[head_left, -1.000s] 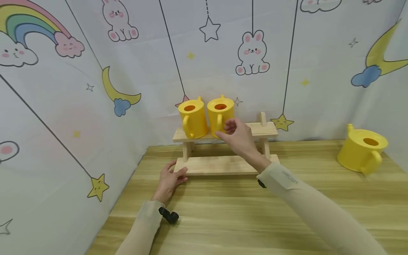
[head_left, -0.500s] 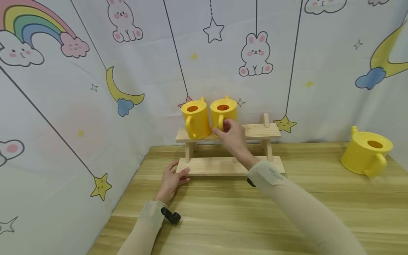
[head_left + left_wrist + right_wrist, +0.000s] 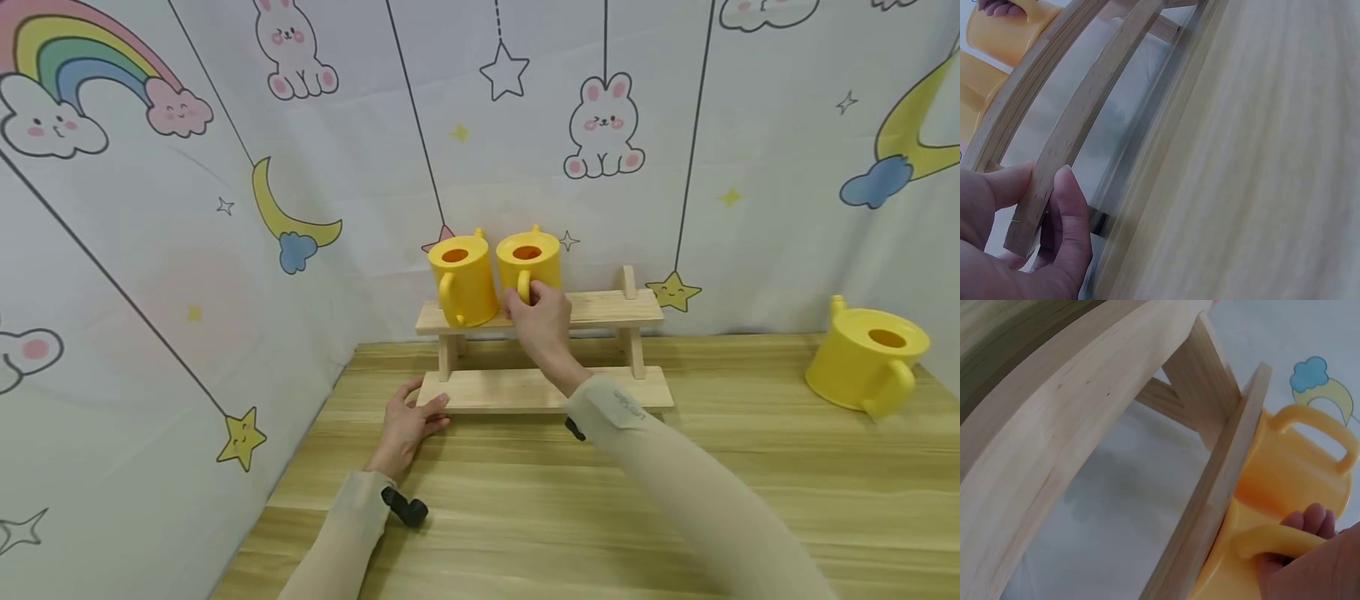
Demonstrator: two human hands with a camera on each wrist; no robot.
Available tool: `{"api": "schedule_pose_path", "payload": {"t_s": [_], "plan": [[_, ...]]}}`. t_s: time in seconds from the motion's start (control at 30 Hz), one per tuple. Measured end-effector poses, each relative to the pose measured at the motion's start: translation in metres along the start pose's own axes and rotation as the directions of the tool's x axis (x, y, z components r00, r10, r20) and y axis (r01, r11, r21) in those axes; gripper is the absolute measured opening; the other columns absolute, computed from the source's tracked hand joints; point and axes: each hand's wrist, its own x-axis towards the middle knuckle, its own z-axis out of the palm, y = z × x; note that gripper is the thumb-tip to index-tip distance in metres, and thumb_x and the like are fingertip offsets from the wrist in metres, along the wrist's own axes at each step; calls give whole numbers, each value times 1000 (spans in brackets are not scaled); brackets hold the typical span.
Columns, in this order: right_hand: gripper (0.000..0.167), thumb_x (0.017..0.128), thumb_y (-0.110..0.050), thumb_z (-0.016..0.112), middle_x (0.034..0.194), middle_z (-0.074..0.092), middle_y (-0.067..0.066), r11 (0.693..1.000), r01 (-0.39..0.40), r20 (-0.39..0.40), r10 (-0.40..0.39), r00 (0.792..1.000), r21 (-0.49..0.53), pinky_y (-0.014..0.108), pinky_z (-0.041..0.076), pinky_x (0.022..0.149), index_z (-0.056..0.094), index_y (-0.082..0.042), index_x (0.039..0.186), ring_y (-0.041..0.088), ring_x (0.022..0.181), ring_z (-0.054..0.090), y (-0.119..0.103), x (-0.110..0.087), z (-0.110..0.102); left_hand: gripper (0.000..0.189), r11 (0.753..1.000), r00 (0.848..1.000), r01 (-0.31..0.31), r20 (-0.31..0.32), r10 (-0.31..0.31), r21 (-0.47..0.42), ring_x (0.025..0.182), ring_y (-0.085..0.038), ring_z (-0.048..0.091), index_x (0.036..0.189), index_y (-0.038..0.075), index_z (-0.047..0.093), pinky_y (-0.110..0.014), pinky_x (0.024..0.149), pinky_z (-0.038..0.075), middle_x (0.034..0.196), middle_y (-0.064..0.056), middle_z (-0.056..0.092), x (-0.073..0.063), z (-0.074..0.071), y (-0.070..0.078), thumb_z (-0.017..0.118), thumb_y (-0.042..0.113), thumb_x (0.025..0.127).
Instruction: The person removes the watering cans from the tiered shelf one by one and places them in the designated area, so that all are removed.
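Observation:
Two yellow toy watering cans stand side by side on the upper board of a two-tier wooden rack (image 3: 611, 308). My right hand (image 3: 542, 327) holds the handle of the right-hand watering can (image 3: 545, 265); in the right wrist view its fingers curl round that handle (image 3: 1282, 540). The other watering can (image 3: 475, 283) is left of it, handle toward me. At the lower board's left end, my left hand (image 3: 405, 427) grips the wood. In the left wrist view the thumb and fingers are on either side of that board (image 3: 1069, 131).
A third yellow watering can (image 3: 855, 367) stands on the wood-grain table (image 3: 570, 508) at the right, its handle toward the front. A printed cloth wall (image 3: 360, 150) rises close behind the rack and along the left side. A small upright wooden piece (image 3: 628, 282) sticks up at the upper board's right.
My right hand has moved left onto the right-hand watering can's handle and its fingers have closed round it. My left hand stays on the rack. The head view has shifted slightly.

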Motion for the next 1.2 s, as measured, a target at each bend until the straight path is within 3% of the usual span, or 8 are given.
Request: {"api": "schedule_pose_path", "payload": {"t_s": [0.1, 0.17, 0.3, 0.43, 0.73, 1.2], "plan": [[34, 105, -26, 66, 96, 79, 25, 999, -26, -21, 26, 999, 31, 19, 51, 56, 77, 5, 99, 44, 87, 75, -1, 0, 1, 80, 1000, 1000, -1, 5, 1, -4, 72, -8, 75, 170, 6, 33, -19, 67, 67, 115, -14, 60, 0, 0, 0, 74, 0, 102], [37, 105, -26, 64, 92, 79, 25, 999, -29, -45, 30, 999, 34, 19, 48, 51, 77, 8, 97, 44, 82, 74, -1, 1, 1, 80, 1000, 1000, -1, 7, 1, -5, 72, -8, 75, 170, 6, 33, -19, 67, 67, 114, -13, 61, 0, 0, 0, 75, 1, 102], [38, 104, -25, 62, 68, 71, 10, 1000, -20, -124, 20, 992, 3, 19, 40, 44, 70, -1, 75, 22, 56, 62, -1, 2, 2, 79, 1000, 1000, 0, 4, 0, -8, 71, -8, 75, 170, 6, 33, -20, 67, 67, 110, -11, 62, 1, 0, 0, 75, 0, 102], [41, 102, -23, 59, 56, 51, -4, 1000, -10, -180, 7, 984, -19, 20, 33, 42, 51, -14, 62, 11, 48, 45, -1, 4, 0, 78, 1000, 1000, 2, -5, -2, -12, 70, -9, 75, 169, 7, 36, -21, 66, 68, 107, -11, 64, 2, 0, 0, 75, -1, 102], [40, 103, -23, 58, 59, 45, -4, 1000, -15, -166, 12, 986, -16, 21, 33, 45, 46, -17, 65, 12, 52, 44, 1, 3, -5, 77, 1000, 1000, 4, -7, -4, -9, 69, -8, 75, 168, 6, 36, -21, 66, 67, 108, -11, 63, 0, 2, 0, 74, -1, 102], [39, 104, -23, 55, 63, 47, -2, 999, 41, -171, -46, 984, -29, 23, 37, 49, 44, -17, 67, 16, 58, 50, -1, -4, -24, 77, 1000, 1000, -2, -9, 2, -3, 70, -8, 75, 168, 5, 36, -20, 67, 67, 109, -12, 62, 0, 2, 0, 75, 0, 102]]}}
